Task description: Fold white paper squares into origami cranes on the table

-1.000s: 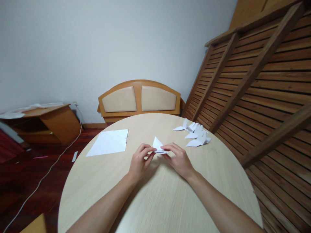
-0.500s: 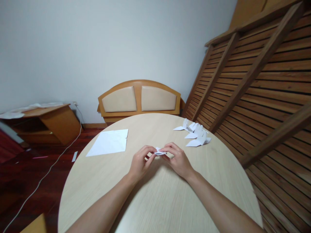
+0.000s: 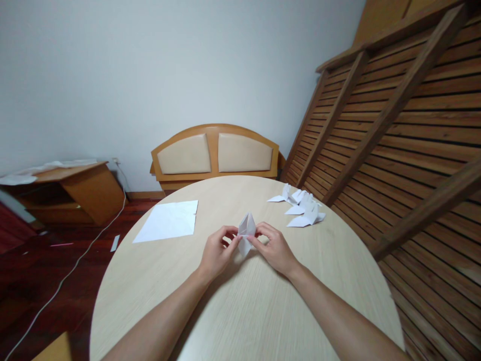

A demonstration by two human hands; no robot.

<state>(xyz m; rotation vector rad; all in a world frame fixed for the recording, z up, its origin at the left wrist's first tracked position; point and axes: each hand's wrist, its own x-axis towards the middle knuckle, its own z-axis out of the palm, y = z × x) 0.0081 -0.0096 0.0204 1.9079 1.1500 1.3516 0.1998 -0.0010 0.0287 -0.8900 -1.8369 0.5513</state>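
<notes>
A small piece of folded white paper (image 3: 247, 224) is held up just above the table between both hands. Its upper part stands as a point with an open fold facing me, and a lower point hangs beneath. My left hand (image 3: 220, 249) pinches its left edge with thumb and fingers. On the opposite edge, my right hand (image 3: 276, 248) grips it the same way, and the two thumbs nearly meet at the middle crease. Flat on the table to the left lies a white paper sheet (image 3: 169, 220) with a small nick in its right edge.
Several folded white paper figures (image 3: 306, 210) are grouped at the right back of the round wooden table (image 3: 240, 311). Behind it stands a padded headboard (image 3: 216, 150). A slatted wooden frame (image 3: 406, 125) leans on the right. A white cable (image 3: 75, 268) runs across the floor at left.
The folded paper was nearly edge-on, showing a narrow opening. Now it is tipped upright, its faces and both points in view. The hands have stayed in almost the same place.
</notes>
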